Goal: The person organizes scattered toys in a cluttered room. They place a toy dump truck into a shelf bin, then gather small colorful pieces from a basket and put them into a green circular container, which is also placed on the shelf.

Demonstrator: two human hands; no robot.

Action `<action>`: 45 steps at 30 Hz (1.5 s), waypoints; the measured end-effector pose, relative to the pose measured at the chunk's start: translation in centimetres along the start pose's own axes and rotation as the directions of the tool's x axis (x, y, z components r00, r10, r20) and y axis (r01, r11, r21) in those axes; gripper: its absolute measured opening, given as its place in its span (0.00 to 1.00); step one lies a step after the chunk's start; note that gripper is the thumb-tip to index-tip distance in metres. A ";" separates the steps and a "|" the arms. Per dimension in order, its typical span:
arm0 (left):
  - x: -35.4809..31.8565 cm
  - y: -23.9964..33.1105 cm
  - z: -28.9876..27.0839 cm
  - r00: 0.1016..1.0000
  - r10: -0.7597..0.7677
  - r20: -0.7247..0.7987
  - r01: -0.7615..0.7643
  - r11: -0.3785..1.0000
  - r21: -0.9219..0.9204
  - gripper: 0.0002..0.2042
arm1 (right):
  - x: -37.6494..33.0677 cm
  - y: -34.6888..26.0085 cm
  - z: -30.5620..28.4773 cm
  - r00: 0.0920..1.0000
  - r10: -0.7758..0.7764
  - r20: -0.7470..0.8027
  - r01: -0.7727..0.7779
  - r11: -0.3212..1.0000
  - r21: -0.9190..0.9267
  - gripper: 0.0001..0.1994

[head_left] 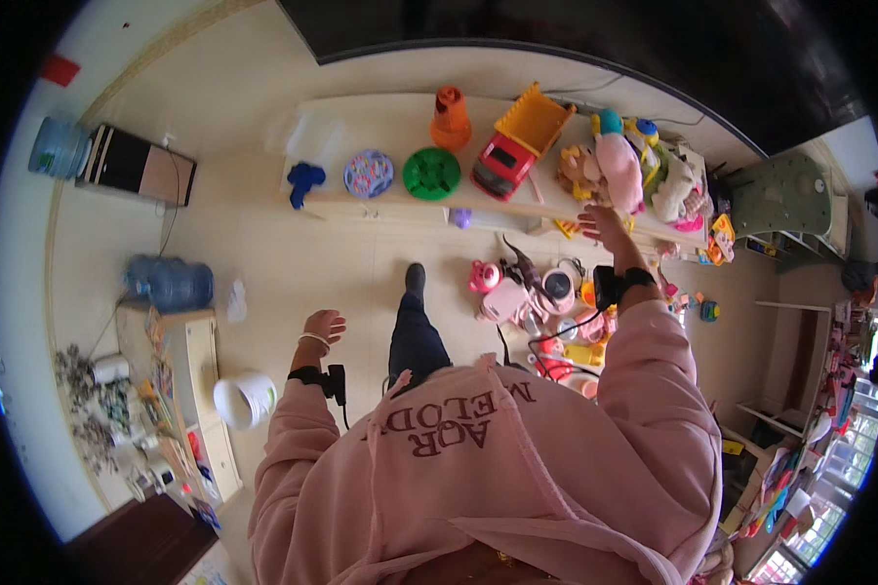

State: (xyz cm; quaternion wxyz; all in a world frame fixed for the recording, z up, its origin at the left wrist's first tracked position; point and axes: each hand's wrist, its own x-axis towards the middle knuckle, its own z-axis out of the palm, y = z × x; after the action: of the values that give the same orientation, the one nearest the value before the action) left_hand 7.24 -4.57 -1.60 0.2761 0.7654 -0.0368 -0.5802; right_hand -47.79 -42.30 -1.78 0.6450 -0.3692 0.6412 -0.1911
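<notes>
My right hand (pixel 603 224) reaches out over the front edge of a long low cabinet (pixel 361 117), its fingers apart and nothing visible in them. Closest to it are a pink plush toy (pixel 618 171) and a brown plush toy (pixel 579 174). A white plush toy (pixel 673 190) lies farther right. Left of these stands a red toy dump truck (pixel 503 164) with a yellow bed (pixel 535 121). My left hand (pixel 324 327) hangs above the floor with its fingers stretched out, holding nothing. One of my legs (pixel 412 327) is stepping forward between the hands.
Toys crowd the floor below my right hand, among them a pink toy (pixel 504 299) and a brown dinosaur-like figure (pixel 527 268). On the cabinet are a green round toy (pixel 431 174) and an orange toy (pixel 450 119). A white bucket (pixel 245 401) stands at left, near a water bottle (pixel 176 283).
</notes>
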 end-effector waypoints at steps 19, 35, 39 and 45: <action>19.7 21.8 -3.2 0.963 -0.201 0.179 0.134 0.935 0.330 0.13 | 24.8 -5.3 13.0 0.875 0.256 -0.410 -0.199 0.964 0.177 0.24; 20.2 24.3 5.3 0.915 -0.255 0.312 0.116 0.909 0.401 0.12 | 23.4 -2.0 13.5 0.932 0.307 -0.192 -0.265 0.940 0.216 0.14; 19.7 24.6 7.7 0.883 -0.238 0.405 0.077 0.923 0.376 0.11 | 21.7 -1.2 13.7 0.928 0.299 -0.223 -0.207 0.910 0.358 0.11; 20.0 24.9 12.0 0.843 -0.238 0.482 0.044 0.924 0.380 0.11 | 20.5 0.4 12.5 0.931 0.330 -0.155 -0.248 0.886 0.392 0.09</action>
State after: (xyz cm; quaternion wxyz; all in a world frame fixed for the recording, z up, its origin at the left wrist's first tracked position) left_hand 9.43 -37.71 -9.46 0.0692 0.6176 -0.1566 -0.7676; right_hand -33.61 -53.89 -17.29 0.6497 -0.1194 0.7088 -0.2474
